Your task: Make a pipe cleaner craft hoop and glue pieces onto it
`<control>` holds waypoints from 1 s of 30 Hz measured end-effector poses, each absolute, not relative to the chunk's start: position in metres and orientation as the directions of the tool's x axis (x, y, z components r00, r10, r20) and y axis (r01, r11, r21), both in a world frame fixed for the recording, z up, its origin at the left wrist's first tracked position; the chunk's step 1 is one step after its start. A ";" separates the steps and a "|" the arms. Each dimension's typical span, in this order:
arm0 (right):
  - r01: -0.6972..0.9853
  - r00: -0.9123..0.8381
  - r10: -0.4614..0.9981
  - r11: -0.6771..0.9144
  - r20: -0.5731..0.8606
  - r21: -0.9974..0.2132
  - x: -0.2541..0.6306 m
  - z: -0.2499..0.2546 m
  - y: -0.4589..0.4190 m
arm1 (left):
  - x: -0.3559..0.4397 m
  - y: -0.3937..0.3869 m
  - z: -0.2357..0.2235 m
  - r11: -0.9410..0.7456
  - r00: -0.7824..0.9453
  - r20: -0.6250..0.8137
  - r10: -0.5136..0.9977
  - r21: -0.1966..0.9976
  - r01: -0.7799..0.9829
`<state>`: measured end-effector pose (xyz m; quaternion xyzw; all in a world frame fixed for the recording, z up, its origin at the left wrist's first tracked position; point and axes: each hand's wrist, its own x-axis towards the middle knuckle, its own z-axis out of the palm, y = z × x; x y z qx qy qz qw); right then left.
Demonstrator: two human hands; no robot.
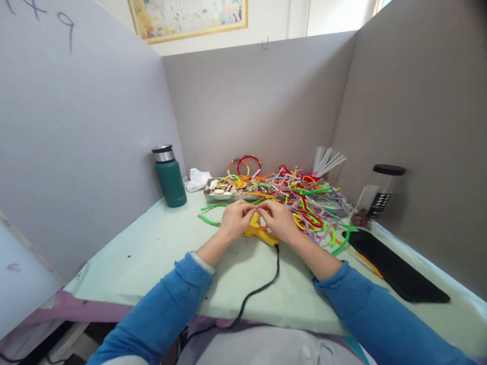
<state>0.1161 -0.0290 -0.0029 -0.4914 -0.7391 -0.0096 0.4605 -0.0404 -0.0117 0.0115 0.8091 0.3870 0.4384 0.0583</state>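
My left hand (pixel 234 221) and my right hand (pixel 278 220) meet fingertip to fingertip over the middle of the table. Both are closed in a pinch; whatever lies between the fingertips is too small and covered to make out. Right below them rests a yellow glue gun (pixel 263 236), its black cord (pixel 255 293) running toward me over the table's front edge. A bent green pipe cleaner (pixel 209 219) shows just left of my left hand. Behind and right of my right hand spreads a tangled heap of colourful pipe cleaners (pixel 309 198).
A metal tray (pixel 228 196) of shells stands at the back, with pipe-cleaner rings (pixel 249 157) behind it. A green bottle (pixel 170 178) and white tissue (pixel 197 179) are at left. White glue sticks (pixel 326 162), a clear jar (pixel 385 191) and a black flat object (pixel 395 267) lie right. Grey partitions (pixel 259 100) enclose the table.
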 end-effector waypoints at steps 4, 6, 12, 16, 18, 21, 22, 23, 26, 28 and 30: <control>0.759 -0.093 0.713 0.503 0.695 -0.414 0.117 -0.003 -0.029 | -0.042 -0.012 0.011 -0.689 0.329 0.651 0.684 0.428 0.585; 0.767 -0.119 0.706 0.512 0.698 -0.387 0.117 -0.002 -0.030 | -0.042 -0.011 0.010 -0.669 0.314 0.633 0.708 0.458 0.585; 0.725 -0.092 0.684 0.544 0.724 -0.422 0.115 0.001 -0.031 | -0.042 -0.008 0.008 -0.597 0.287 0.529 0.799 0.632 0.495; 0.571 0.011 0.748 0.540 0.663 -0.618 0.111 0.002 -0.031 | -0.040 -0.007 0.011 -0.403 0.327 0.320 0.889 0.886 0.230; 0.432 0.042 0.798 0.528 0.602 -0.731 0.109 0.003 -0.032 | -0.040 -0.009 0.012 -0.306 0.372 0.252 0.893 0.947 0.093; 0.199 0.046 0.848 0.510 0.528 -0.837 0.106 0.005 -0.033 | -0.041 -0.011 0.013 -0.200 0.432 0.198 0.880 0.979 -0.043; 0.139 0.040 0.859 0.501 0.511 -0.854 0.105 0.006 -0.034 | -0.041 -0.012 0.014 -0.181 0.441 0.191 0.877 0.981 -0.066; 0.094 0.030 0.867 0.493 0.497 -0.865 0.105 0.007 -0.034 | -0.042 -0.012 0.014 -0.174 0.443 0.191 0.876 0.982 -0.078; 0.081 -0.004 0.884 0.466 0.468 -0.881 0.108 0.009 -0.034 | -0.042 -0.012 0.015 -0.217 0.411 0.223 0.884 0.974 -0.061; 0.154 -0.017 0.882 0.467 0.471 -0.871 0.111 0.010 -0.031 | -0.042 -0.010 0.015 -0.264 0.376 0.242 0.895 0.965 0.007; 0.254 -0.015 0.866 0.487 0.500 -0.835 0.115 0.009 -0.029 | -0.041 -0.007 0.014 -0.315 0.342 0.262 0.902 0.943 0.108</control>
